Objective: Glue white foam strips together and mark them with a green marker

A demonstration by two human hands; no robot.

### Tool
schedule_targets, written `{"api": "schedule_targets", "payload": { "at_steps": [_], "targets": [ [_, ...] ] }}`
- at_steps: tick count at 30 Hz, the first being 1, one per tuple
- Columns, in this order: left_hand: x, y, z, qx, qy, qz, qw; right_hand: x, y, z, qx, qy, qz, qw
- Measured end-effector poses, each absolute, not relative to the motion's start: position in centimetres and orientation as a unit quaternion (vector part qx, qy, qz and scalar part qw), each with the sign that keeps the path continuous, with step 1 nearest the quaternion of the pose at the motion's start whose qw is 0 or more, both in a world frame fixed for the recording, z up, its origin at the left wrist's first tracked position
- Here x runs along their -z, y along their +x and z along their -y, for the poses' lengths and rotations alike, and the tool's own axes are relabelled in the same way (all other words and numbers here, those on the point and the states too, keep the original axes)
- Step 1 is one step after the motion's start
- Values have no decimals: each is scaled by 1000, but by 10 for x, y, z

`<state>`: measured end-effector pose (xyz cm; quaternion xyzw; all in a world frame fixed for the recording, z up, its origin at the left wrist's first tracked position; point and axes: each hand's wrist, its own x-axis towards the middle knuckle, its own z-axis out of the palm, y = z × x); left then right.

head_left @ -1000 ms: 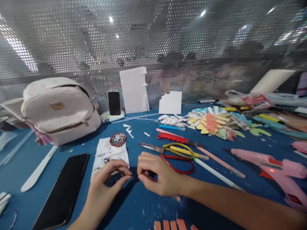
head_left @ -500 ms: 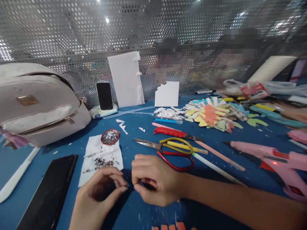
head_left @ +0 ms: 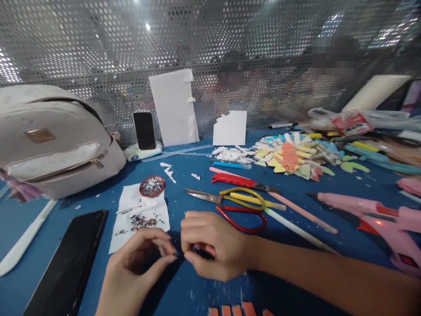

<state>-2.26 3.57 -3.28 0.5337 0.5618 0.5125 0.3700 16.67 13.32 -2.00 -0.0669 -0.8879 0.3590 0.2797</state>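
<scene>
My left hand (head_left: 140,263) is curled, its thumb and fingertips brought together in a pinch beside the paper's lower edge. Whatever is between those tips is too small to make out. Close to its right, my right hand (head_left: 215,248) has fingers bent and thumb against the index finger; the gap between the two hands is narrow. What it grips, if anything, is hidden. White paper (head_left: 123,204) behind my left hand carries loose glitter (head_left: 143,221) and a round red-rimmed lid (head_left: 151,186) full of sequins. Scissors (head_left: 226,199) with red and yellow handles lie just beyond my right hand.
A black phone (head_left: 67,263) and a white bag (head_left: 55,145) are at left. On the right lie a pink glue gun (head_left: 371,213), a red utility knife (head_left: 233,180) and glue sticks (head_left: 301,232). Paper scraps (head_left: 291,153) pile up behind. Orange pieces (head_left: 237,310) show at the bottom edge.
The whole view has shifted very slightly. Both hands keep the same pose and place, and nothing else on the table has visibly moved.
</scene>
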Motion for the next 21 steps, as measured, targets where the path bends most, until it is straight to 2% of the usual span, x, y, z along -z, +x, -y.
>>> {"api": "schedule_targets", "payload": {
  "at_steps": [9, 21],
  "targets": [
    [36, -33, -42, -490, 595, -529, 356, 18, 166, -134, -354, -69, 893, 268],
    [28, -17, -33, -502, 502, -593, 381, 20, 167, -134, -358, -72, 891, 269]
  ]
}}
